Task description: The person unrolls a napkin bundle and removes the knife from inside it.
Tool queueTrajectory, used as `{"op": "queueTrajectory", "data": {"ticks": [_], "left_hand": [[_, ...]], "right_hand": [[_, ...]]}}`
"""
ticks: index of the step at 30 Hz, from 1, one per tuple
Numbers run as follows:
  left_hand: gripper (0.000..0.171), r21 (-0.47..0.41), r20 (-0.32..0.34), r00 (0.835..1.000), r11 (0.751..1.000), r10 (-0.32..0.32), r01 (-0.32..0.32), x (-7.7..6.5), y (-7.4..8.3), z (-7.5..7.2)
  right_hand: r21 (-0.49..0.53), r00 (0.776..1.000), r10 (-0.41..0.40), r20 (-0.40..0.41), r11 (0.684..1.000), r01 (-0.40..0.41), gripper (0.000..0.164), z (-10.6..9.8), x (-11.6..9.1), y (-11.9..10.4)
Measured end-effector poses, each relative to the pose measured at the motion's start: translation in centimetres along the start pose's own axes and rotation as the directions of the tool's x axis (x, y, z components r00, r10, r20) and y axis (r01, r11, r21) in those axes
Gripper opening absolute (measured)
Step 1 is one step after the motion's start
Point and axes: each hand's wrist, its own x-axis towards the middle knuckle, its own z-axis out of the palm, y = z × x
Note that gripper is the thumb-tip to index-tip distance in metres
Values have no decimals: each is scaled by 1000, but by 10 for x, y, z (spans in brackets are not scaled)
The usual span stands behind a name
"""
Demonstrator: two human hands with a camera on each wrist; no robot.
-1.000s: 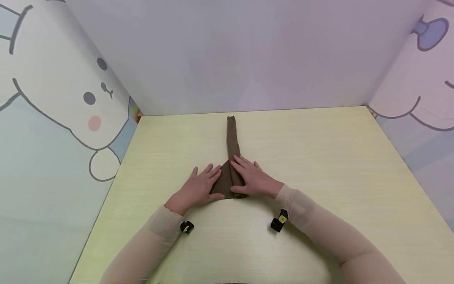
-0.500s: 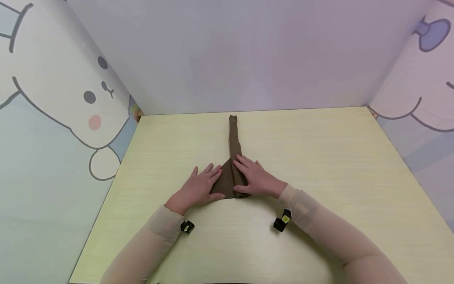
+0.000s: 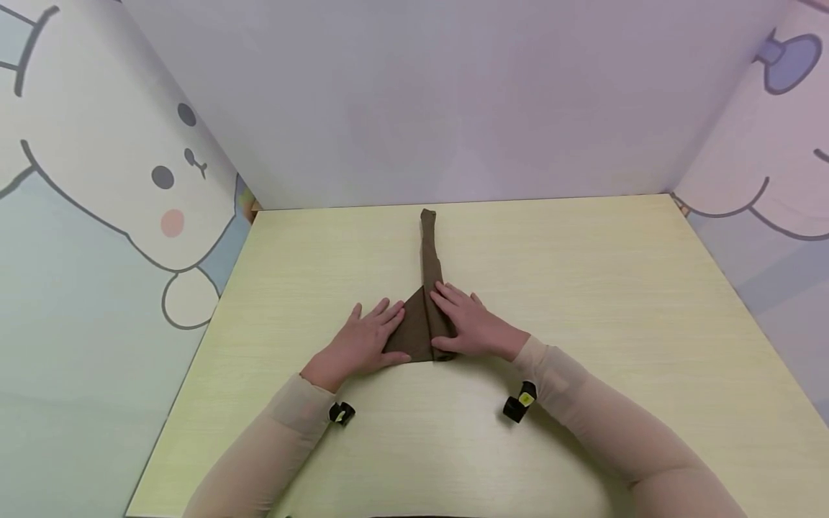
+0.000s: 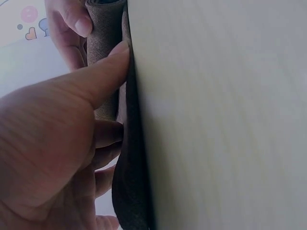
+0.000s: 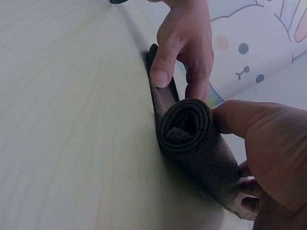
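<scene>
A dark brown cloth [image 3: 411,331] lies on the table. Its left part is a flat triangle, and its right part is a long roll [image 3: 429,248] tapering toward the back. My left hand [image 3: 363,342] rests on the flat part's left edge with fingers spread and thumb along the near edge. My right hand [image 3: 476,324] lies over the thick near half of the roll, fingers extended and thumb by its end. In the right wrist view, the roll's end [image 5: 184,127] shows spiral layers, with the thumb touching it. My palm covers some of the roll in the head view.
The pale wooden table [image 3: 583,288] meets a plain wall [image 3: 414,101] at the back. Side panels with cartoon animals [image 3: 175,144] stand left and right. Small black wrist cameras [image 3: 518,403] hang beside both sleeves.
My right hand and the roll have shifted slightly right. More of the flat cloth shows between the hands. The left hand has stayed in place.
</scene>
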Motion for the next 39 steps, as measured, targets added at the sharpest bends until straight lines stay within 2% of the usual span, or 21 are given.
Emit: {"op": "queueTrajectory", "data": {"ticks": [39], "left_hand": [[91, -14, 0, 1000, 1000, -3, 3, 0, 0, 0]], "right_hand": [[94, 1000, -3, -18, 996, 4, 87, -6, -13, 10]]}}
